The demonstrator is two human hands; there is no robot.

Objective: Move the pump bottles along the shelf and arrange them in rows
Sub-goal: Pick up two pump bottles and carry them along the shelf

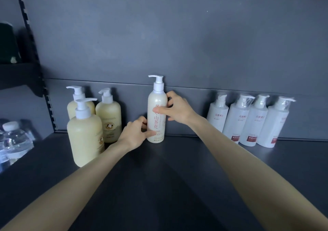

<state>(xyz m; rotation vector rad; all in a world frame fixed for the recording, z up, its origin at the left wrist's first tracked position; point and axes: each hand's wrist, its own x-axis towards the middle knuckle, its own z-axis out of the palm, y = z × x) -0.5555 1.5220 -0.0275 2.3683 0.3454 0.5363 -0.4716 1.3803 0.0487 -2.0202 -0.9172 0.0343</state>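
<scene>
A tall slim cream pump bottle (157,117) with red lettering stands upright on the dark shelf (159,177) near the back wall. My left hand (136,133) grips its lower part from the left. My right hand (174,109) holds its upper body from the right, thumb across the label. Three wider cream-yellow pump bottles (85,133) stand grouped to the left. Several white pump bottles (248,122) with red labels and plastic-wrapped pumps stand in a row at the right against the wall.
Clear water bottles (14,140) sit at the far left beyond the shelf upright (35,53). A dark item (8,44) rests on a higher left shelf. The grey back panel (177,35) rises behind all bottles.
</scene>
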